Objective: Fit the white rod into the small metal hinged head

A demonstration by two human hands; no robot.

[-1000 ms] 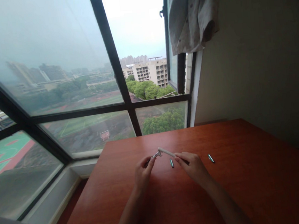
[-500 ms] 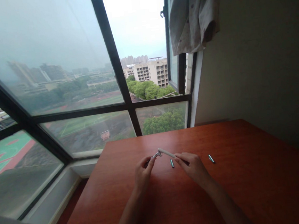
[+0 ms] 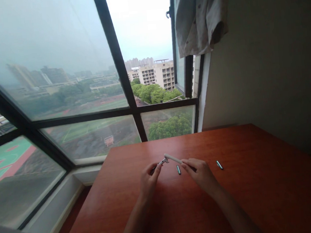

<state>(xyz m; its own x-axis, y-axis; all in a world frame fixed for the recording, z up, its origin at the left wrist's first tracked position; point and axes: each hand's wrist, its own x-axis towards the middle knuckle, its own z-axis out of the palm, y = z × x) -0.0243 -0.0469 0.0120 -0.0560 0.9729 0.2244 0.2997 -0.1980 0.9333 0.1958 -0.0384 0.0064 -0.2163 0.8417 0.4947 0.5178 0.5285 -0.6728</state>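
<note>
Above a reddish wooden table, both of my hands hold a slim pale stick-shaped object. My right hand pinches its right end. My left hand pinches a small metal-looking piece at its left end. Two short dark cylinders lie on the table: one between my hands, the other just right of my right hand.
A large black-framed window runs along the table's far and left sides, with buildings and sports fields outside. A pale cloth hangs at the upper right by the plain wall.
</note>
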